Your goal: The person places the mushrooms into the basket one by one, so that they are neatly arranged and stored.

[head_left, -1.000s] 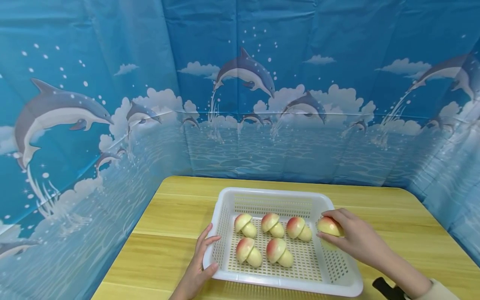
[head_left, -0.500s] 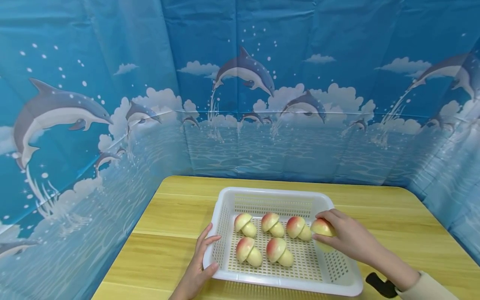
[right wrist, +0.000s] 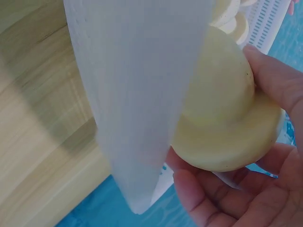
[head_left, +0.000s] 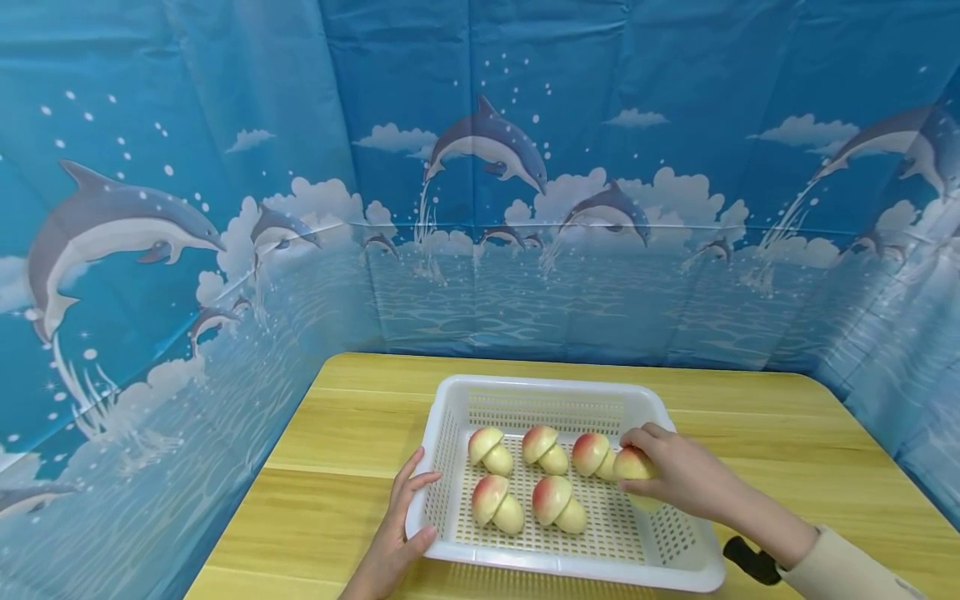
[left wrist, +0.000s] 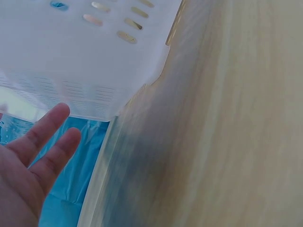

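My right hand (head_left: pixel 675 473) grips a glossy pale yellow mushroom (head_left: pixel 633 468) with a red-blushed cap, over the right side of a white perforated plastic basket (head_left: pixel 555 563). In the right wrist view, the thumb and fingers span the mushroom (right wrist: pixel 227 142); the basket's wall (right wrist: pixel 137 94) hides part of it. My left hand (head_left: pixel 392 533) rests against the basket's left end, thumb on the near corner. Its fingers look straight and spread in the left wrist view. Several similar mushrooms lie in two rows inside, including a far-row one (head_left: pixel 591 454) beside the held one and a near-row one (head_left: pixel 555 503).
Under the basket is a yellow wood-grain table (head_left: pixel 337 450) with rounded far corners. A blue dolphin-print curtain (head_left: pixel 480 292) hangs behind it and along both sides. A black strap (head_left: pixel 752 560) shows by the right wrist, near a cream sleeve (head_left: pixel 847 567).
My right hand has carried its mushroom leftward and slightly down into the basket, close to the far row. The left hand and the basket have stayed in place.
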Demonstrator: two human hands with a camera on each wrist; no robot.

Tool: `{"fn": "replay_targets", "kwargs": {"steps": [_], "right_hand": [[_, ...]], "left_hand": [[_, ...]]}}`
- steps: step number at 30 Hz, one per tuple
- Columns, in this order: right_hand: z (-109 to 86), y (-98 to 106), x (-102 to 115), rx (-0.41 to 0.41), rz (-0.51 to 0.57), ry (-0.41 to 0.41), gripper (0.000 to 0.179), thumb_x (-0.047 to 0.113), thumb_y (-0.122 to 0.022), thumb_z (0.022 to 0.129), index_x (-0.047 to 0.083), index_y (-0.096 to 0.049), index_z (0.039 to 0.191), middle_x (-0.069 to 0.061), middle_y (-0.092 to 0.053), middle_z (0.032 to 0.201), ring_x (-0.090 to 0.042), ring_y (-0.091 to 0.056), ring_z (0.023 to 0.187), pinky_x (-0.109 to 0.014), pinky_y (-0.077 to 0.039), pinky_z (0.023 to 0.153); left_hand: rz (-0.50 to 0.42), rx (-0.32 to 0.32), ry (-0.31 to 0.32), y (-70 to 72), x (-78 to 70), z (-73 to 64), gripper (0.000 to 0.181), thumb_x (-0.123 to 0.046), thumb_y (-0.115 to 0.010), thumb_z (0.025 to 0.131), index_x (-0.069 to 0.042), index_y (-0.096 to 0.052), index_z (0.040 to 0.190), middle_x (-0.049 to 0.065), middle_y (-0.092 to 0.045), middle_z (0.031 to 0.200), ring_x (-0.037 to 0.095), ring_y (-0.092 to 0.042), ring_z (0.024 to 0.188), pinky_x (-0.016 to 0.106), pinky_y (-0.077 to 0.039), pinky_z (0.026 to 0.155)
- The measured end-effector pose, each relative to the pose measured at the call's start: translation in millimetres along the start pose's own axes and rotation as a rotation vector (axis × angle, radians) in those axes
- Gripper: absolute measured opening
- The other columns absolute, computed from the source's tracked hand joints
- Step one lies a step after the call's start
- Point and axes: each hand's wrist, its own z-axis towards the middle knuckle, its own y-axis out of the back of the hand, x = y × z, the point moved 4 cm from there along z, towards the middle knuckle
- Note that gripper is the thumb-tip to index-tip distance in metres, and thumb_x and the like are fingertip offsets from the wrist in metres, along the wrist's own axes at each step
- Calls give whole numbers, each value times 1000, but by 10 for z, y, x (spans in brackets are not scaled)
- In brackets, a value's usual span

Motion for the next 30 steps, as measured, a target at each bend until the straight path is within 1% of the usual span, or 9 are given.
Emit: {"fn": "replay_targets", "kwargs": {"steps": [5, 10, 15, 20, 24, 27, 30], "right_hand": [[4, 4, 24, 16, -7, 43, 50, 47, -75, 75, 10, -62, 106, 6, -54, 91, -2, -44, 65, -23, -39, 52], [28, 8, 67, 32, -22, 61, 49, 44, -77, 74, 9, -63, 106, 4, -56, 93, -4, -47, 68, -24, -40, 54], [72, -18, 102, 103, -39, 43, 47, 37, -80, 73, 8, -63, 105, 3, -55, 91, -6, -48, 68, -26, -41, 55], [107, -70, 125, 180, -72, 26, 41, 35, -81, 72, 10, -61, 98, 5, -51, 83, -8, -44, 64, -27, -39, 54], [132, -101, 140, 231, -73, 16, 38, 30, -82, 71, 12, -59, 94, 5, -49, 79, -10, -43, 62, -28, -38, 54], [156, -112, 151, 253, -56, 18, 37, 28, -82, 72, 11, -58, 94, 4, -49, 79, -10, -43, 62, -29, -38, 54], [176, -128, 152, 259, -53, 39, 37, 29, -82, 72, 10, -58, 93, 4, -50, 80, -10, -43, 63, -29, -38, 54]], "left_hand": [[-12, 6, 1, -3, -8, -4, 55, -7, -51, 86, -9, -38, 140, 6, 0, 156, 25, -22, 134, 39, -43, 90], [-13, 5, -4, 5, -18, 1, 55, -7, -51, 86, -10, -38, 139, 7, 0, 156, 25, -22, 134, 38, -43, 90], [4, -2, -12, 12, -15, 7, 56, -7, -52, 85, -10, -38, 139, 7, -1, 156, 27, -20, 135, 39, -42, 90], [-6, 1, -13, 9, -9, 4, 56, -7, -52, 85, -8, -38, 139, 7, -1, 156, 25, -21, 135, 39, -43, 90], [-5, 2, -20, 4, -13, 2, 56, -7, -52, 85, -7, -38, 139, 8, -1, 156, 25, -21, 135, 39, -42, 91], [-3, 0, -24, 3, -17, 1, 56, -7, -52, 85, -7, -38, 139, 8, -1, 156, 26, -21, 135, 39, -42, 91], [-4, 0, -23, 2, -17, 0, 56, -7, -52, 85, -8, -38, 139, 8, -1, 156, 25, -21, 135, 39, -42, 91]]}}
